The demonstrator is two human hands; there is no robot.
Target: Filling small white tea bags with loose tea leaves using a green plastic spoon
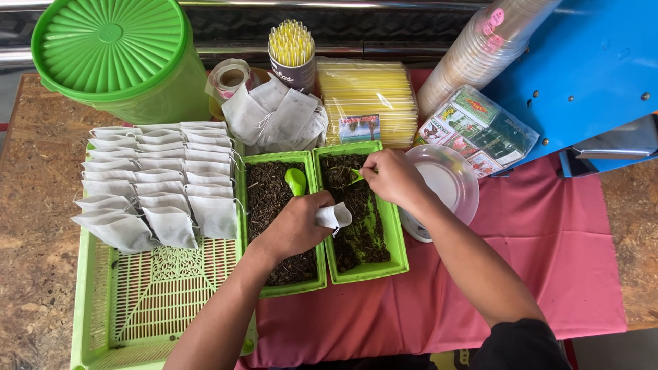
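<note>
Left hand [296, 226] is closed around a small white filter bag [334, 216], pinching it near its mouth so the bag sticks out over the inner edge of the right green tray [394, 257]. Right hand [392, 177] is closed on the handle of a small green scoop [356, 176], whose bowl dips into the dark loose tea [360, 226] at the far end of that tray. The bag looks very light, thin and limp; it would probably crumple or tear if squeezed hard, so the rim of its opening seems the place to hold it. Just to the left sits a second green tray [282, 288] of tea with another green scoop [295, 181] lying in it. Farther left, filled bags [161, 181] lie in rows in a green basket [137, 301]. Empty bags [274, 113], yellow straws [291, 42] and a green-lidded tub [113, 51] stand behind, all on a desk [34, 205] with a pink cloth [548, 240].
</note>
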